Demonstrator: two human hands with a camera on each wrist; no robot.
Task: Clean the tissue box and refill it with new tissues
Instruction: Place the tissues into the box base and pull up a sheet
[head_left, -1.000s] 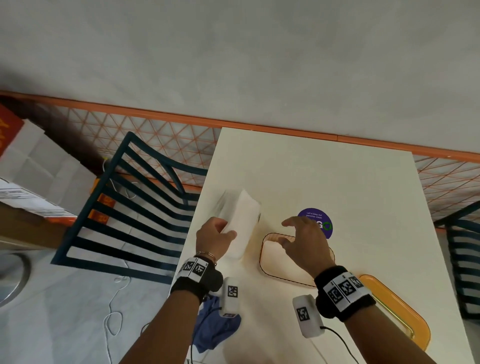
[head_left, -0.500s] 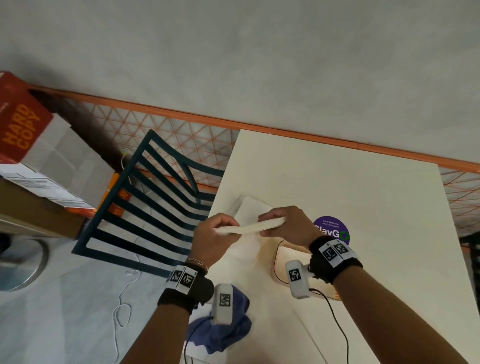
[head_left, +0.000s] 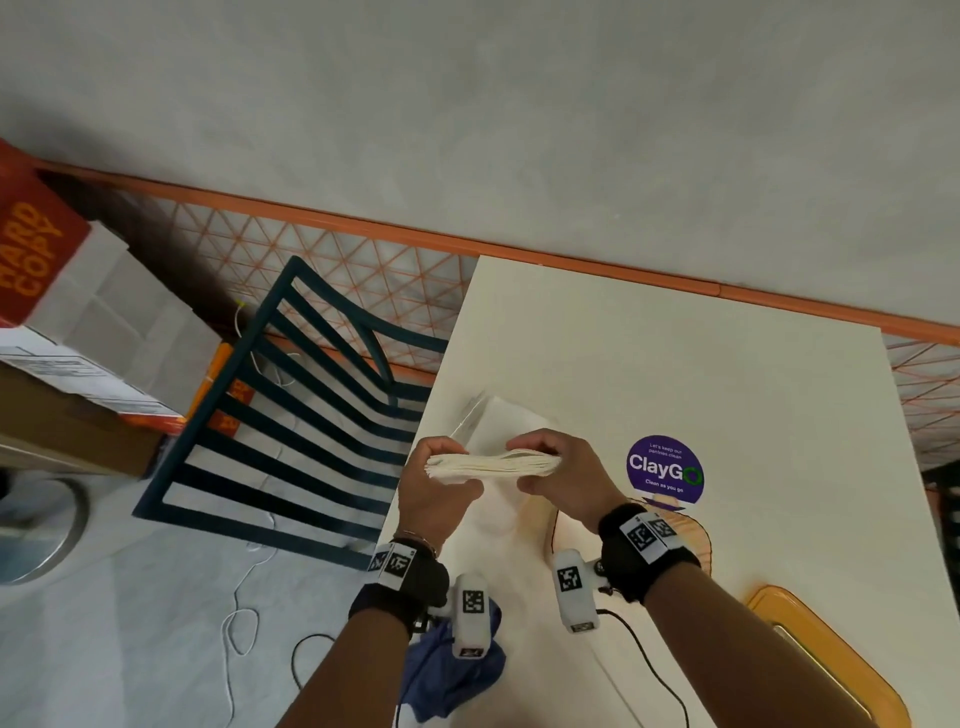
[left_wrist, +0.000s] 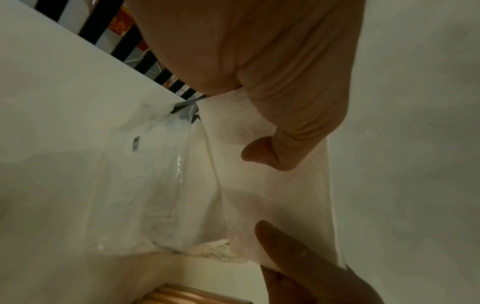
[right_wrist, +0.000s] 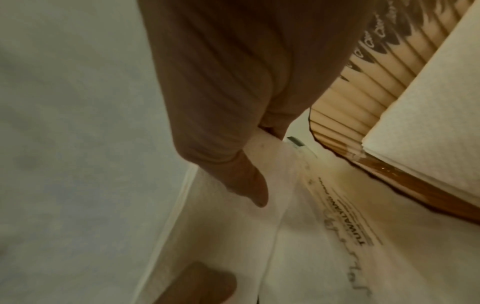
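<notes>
Printed wrapper (right_wrist: 345, 222) under tissue stack (head_left: 493, 466) — right-wrist view only

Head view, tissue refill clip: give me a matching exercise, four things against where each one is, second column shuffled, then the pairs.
Things:
1. stack of tissues
2. blue cloth
3. ClayGo sticker
4. orange tray

Places:
A. flat on the table, beyond the right hand
B. table's near right corner
C. gripped at its ends by the left hand and the right hand
D. near table edge, under the left wrist

Pairs: 1-C, 2-D, 3-A, 4-B
</notes>
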